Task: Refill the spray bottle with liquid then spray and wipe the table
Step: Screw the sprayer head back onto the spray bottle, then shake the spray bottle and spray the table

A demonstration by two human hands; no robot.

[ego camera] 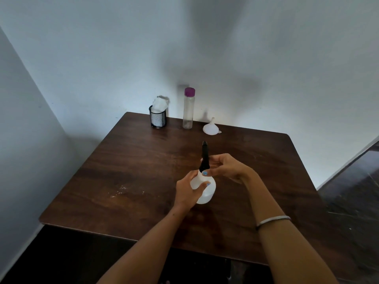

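A white spray bottle (pixel 207 191) with a black spray head (pixel 205 156) stands in the middle of the dark wooden table (pixel 127 165). My left hand (pixel 188 191) grips the bottle's white body from the left. My right hand (pixel 223 166) pinches the black head at its base from the right. At the back of the table stand a clear bottle with a purple cap (pixel 188 108), nearly empty, and a white funnel (pixel 210 127) lying mouth down. A black mesh cup (pixel 157 118) at the back left holds a white cloth (pixel 160 104).
The table sits in a corner, with walls behind and to the left. White specks (pixel 121 190) mark the tabletop at the left. A dark floor (pixel 352 181) lies past the right edge.
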